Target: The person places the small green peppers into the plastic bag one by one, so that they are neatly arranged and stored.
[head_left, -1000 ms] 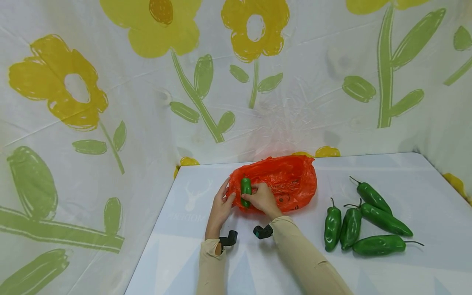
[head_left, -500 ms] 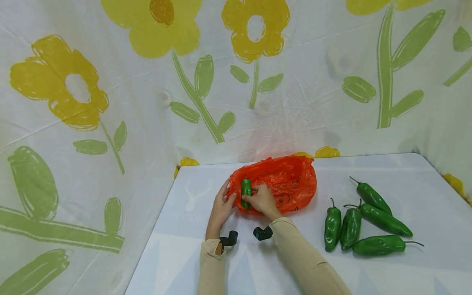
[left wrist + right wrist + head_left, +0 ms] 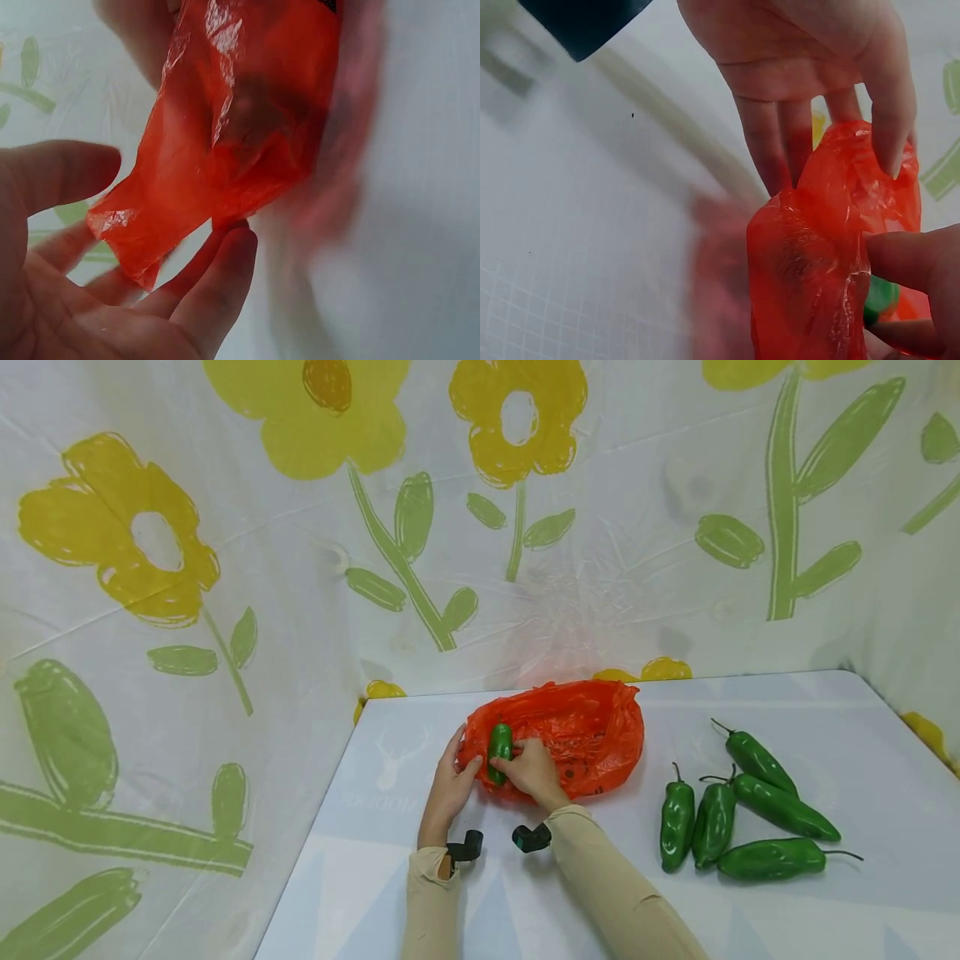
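An orange-red plastic bag (image 3: 603, 735) lies with its mouth spread wide near the table's back edge. Over its left end my right hand (image 3: 537, 772) pinches a green pepper (image 3: 500, 752) between thumb and fingers, with the pepper pointing away from me. In the right wrist view, most of that pepper (image 3: 883, 301) is hidden by the bag wall and fingers. My left hand (image 3: 448, 791) rests against the bag's left side. The left wrist view shows its fingertips touching the film (image 3: 180, 187) from outside, with the thumb standing apart.
Several more green peppers (image 3: 783, 806) lie loosely grouped on the white table (image 3: 885, 760) at the right. A flowered curtain (image 3: 615, 527) hangs behind the table and along its left side. Dark wrist cameras (image 3: 532, 836) stick out from both wrists.
My right hand and the pepper in it have shifted only slightly, staying over the bag's left end. The bag's front edge sits a touch lower. The loose peppers have not moved.
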Tool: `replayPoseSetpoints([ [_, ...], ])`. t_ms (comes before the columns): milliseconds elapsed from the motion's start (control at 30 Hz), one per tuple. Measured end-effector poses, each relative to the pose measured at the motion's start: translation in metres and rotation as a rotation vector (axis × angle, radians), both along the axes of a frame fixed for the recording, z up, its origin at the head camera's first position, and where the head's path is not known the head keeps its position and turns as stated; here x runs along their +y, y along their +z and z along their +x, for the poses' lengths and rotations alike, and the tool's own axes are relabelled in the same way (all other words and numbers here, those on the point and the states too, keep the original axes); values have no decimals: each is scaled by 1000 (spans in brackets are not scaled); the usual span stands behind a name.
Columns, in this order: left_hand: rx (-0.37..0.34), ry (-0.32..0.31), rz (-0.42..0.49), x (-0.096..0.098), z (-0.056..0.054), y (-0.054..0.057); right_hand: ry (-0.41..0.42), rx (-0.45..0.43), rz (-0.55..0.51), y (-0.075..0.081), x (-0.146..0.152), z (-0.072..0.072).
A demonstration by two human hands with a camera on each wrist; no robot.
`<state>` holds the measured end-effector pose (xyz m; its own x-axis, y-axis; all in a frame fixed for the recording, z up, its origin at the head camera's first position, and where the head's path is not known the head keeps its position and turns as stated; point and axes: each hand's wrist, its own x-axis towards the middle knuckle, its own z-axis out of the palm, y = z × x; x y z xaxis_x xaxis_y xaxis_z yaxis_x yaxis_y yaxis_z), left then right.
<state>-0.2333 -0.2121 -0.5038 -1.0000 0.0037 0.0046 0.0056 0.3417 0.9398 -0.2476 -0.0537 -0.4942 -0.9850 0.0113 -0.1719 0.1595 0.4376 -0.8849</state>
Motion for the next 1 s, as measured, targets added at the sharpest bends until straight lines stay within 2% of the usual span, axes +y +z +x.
replayPoseSetpoints([
  [300,-28,-49,-39,-12,2,-2,1,-6,-6,-4,1,-2],
  [533,-68,-70,-50,-12,3,-1,18,-2,-17,-6,2,-4],
  [800,-11,-101,-13,-10,3,0,29,-1,-8,-6,3,-5],
  [1000,1,-109,-8,-8,1,-2,36,-34,-14,-5,4,-5],
])
